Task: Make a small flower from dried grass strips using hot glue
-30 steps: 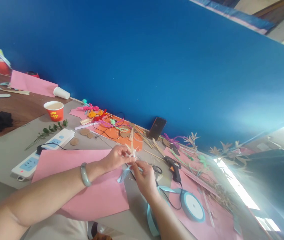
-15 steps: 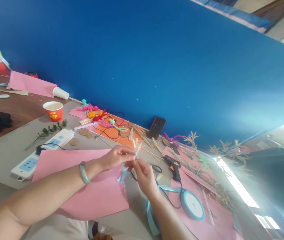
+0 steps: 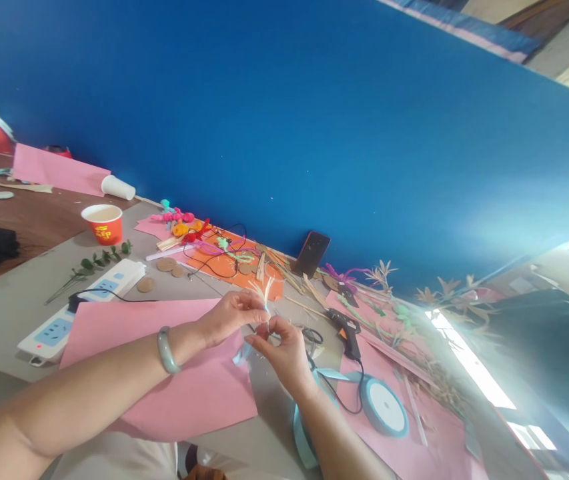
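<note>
My left hand (image 3: pixel 237 315), a bangle on its wrist, pinches the base of a small cream bundle of dried-looking petals (image 3: pixel 263 291) that fans upward. A bit of pale blue shows just under the petals. Close below, my right hand (image 3: pixel 288 355) has its thumb and fingers curled together on a light-blue ribbon (image 3: pixel 241 353), whose loose end hangs over the pink paper (image 3: pixel 174 367). The exact contact at the fingertips is partly hidden. More blue ribbon runs from behind my right forearm to a ribbon spool (image 3: pixel 387 405).
Right of my hands lies a black glue gun (image 3: pixel 347 333) with its cord. A power strip (image 3: pixel 84 312), green sprig (image 3: pixel 89 265) and red paper cup (image 3: pixel 103 225) stand left. A phone (image 3: pixel 313 253) leans on the blue partition (image 3: pixel 284 120). Dried flowers (image 3: pixel 447 300) spread at right.
My right hand has shifted slightly down from the bundle and its fingers have curled differently. The petals have turned and now look narrower and more spread. The view has drifted a little.
</note>
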`<state>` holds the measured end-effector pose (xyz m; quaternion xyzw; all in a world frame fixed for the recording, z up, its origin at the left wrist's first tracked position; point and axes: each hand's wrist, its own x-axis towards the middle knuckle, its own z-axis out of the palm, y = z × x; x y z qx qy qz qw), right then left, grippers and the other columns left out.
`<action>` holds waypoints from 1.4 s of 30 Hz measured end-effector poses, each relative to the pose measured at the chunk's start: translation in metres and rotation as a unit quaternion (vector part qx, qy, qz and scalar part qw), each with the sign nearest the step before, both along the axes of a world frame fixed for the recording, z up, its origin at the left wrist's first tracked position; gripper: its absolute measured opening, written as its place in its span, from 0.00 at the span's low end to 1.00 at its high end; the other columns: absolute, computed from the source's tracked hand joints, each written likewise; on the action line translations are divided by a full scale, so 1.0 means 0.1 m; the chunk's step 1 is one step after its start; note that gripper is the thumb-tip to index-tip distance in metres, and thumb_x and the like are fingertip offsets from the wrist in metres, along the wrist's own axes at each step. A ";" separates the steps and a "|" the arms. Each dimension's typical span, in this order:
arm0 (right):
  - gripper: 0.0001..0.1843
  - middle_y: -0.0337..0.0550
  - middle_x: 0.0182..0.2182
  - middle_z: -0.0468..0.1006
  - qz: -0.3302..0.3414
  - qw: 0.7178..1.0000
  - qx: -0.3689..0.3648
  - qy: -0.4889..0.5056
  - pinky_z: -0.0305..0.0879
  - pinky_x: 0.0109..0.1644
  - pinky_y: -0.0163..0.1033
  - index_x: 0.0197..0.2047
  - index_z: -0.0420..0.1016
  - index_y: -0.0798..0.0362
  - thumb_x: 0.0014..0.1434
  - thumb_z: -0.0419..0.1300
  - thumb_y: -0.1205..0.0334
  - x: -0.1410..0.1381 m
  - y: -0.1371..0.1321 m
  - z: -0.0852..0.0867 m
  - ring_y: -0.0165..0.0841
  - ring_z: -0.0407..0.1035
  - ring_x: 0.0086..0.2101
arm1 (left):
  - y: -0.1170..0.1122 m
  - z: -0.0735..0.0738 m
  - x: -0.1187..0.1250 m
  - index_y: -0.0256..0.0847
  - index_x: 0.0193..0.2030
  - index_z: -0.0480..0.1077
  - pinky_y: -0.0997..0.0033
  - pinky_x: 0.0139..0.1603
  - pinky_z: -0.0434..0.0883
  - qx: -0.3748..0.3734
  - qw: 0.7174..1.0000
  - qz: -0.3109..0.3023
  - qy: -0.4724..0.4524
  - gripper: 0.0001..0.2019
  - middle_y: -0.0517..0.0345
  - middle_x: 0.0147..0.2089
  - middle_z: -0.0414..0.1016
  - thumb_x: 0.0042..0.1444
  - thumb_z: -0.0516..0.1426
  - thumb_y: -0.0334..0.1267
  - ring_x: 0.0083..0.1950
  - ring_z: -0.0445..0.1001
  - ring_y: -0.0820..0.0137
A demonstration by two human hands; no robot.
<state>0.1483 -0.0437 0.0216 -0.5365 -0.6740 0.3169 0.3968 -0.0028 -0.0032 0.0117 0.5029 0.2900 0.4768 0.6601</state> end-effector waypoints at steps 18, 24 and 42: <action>0.11 0.42 0.28 0.79 0.055 0.934 -0.175 0.307 0.65 0.41 0.39 0.31 0.80 0.53 0.51 0.65 0.53 0.05 0.08 0.02 0.32 0.69 0.29 | 0.10 -0.03 -0.04 0.37 0.25 0.71 0.72 0.37 0.60 -0.074 0.994 0.045 -0.067 0.11 0.63 0.25 0.67 0.42 0.67 0.40 0.30 0.63 0.75; 0.13 0.42 0.26 0.77 0.070 0.924 -0.191 0.325 0.63 0.39 0.38 0.29 0.80 0.53 0.53 0.64 0.52 0.04 0.08 -0.01 0.31 0.67 0.29 | 0.03 -0.01 -0.01 0.36 0.26 0.70 0.67 0.39 0.64 -0.063 0.996 -0.030 -0.062 0.11 0.60 0.23 0.71 0.47 0.64 0.42 0.29 0.69 0.71; 0.14 0.35 0.17 0.69 -0.014 0.958 -0.138 0.252 0.57 0.29 0.34 0.21 0.72 0.53 0.45 0.69 0.54 0.02 0.03 -0.04 0.27 0.60 0.22 | -0.04 0.06 0.01 0.35 0.24 0.72 0.70 0.40 0.61 -0.045 0.998 -0.022 -0.049 0.09 0.61 0.26 0.66 0.46 0.65 0.38 0.32 0.64 0.73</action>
